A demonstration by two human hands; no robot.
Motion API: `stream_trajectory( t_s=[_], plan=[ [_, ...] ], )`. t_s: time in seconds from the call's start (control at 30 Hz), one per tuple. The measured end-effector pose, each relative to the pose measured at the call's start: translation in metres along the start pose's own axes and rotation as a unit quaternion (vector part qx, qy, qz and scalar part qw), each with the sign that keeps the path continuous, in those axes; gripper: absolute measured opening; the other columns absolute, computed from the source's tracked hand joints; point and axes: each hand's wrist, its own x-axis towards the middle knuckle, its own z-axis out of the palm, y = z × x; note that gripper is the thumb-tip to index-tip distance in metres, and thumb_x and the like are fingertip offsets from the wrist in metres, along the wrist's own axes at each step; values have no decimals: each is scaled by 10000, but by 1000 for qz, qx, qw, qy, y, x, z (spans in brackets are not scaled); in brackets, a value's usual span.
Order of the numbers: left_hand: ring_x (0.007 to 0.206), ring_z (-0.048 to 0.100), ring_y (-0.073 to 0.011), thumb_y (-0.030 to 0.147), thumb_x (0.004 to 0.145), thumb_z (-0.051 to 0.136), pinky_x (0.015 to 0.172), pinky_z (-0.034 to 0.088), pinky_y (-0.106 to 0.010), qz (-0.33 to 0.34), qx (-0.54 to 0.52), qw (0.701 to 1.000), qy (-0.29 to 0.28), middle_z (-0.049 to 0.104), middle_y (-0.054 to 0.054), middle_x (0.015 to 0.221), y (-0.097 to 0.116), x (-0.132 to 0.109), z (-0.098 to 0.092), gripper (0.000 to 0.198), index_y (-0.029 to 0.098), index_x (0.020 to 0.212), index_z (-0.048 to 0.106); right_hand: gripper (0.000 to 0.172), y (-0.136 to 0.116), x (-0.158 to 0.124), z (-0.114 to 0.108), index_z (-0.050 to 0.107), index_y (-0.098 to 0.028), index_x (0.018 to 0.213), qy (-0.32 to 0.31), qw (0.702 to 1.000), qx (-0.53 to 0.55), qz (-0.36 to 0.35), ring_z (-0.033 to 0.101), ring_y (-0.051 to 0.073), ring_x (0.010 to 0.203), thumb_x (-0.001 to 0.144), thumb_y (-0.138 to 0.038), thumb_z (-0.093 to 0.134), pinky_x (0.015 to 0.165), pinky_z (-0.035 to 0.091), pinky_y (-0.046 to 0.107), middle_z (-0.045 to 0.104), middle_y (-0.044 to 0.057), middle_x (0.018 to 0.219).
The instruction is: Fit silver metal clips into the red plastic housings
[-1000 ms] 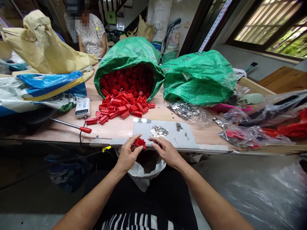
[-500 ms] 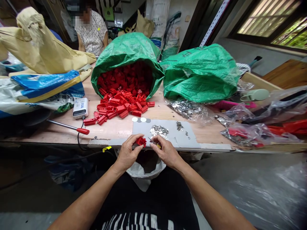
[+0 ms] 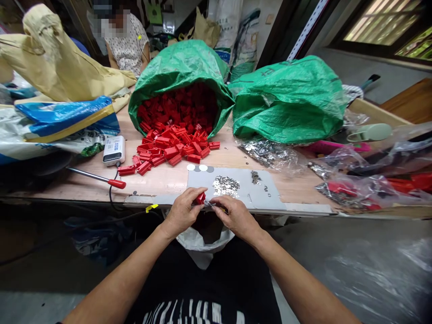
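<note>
My left hand (image 3: 182, 212) is shut on a small red plastic part (image 3: 200, 198), just over the table's front edge. My right hand (image 3: 236, 218) pinches a thin metal tool (image 3: 209, 204) with a yellow end, its tip against the red part. Behind the hands lies a grey board (image 3: 259, 189) carrying a pile of silver metal bits (image 3: 226, 186). A heap of matching red parts (image 3: 170, 150) spills from a green woven sack (image 3: 178, 63) farther up the wooden table (image 3: 158, 180).
A second green sack (image 3: 286, 101) sits to the right, beside a plastic bag of metal bits (image 3: 266, 153). A red-handled screwdriver (image 3: 97, 178) and a white box with a cable (image 3: 114, 150) lie left. A person (image 3: 126, 45) sits across the table. A white bag (image 3: 202, 240) hangs below the front edge.
My hands have drawn closer together, and the metal tool now meets the red part. The whole view has shifted slightly as my head moved.
</note>
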Motion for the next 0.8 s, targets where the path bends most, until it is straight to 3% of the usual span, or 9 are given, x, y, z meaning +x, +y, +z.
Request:
stream_trajectory(
  t_s=[0.8],
  plan=[
    [968,642,-171,85,751,624,861,526,-308,-12,-20,1000,-3,681,-39,1044,-8,6,-1,403,222,1130,612,150,1,7,3,649,-197,929,-19,999,-35,13,589,180,868,851,-145,531,782,447,306,650,61,914]
  ],
)
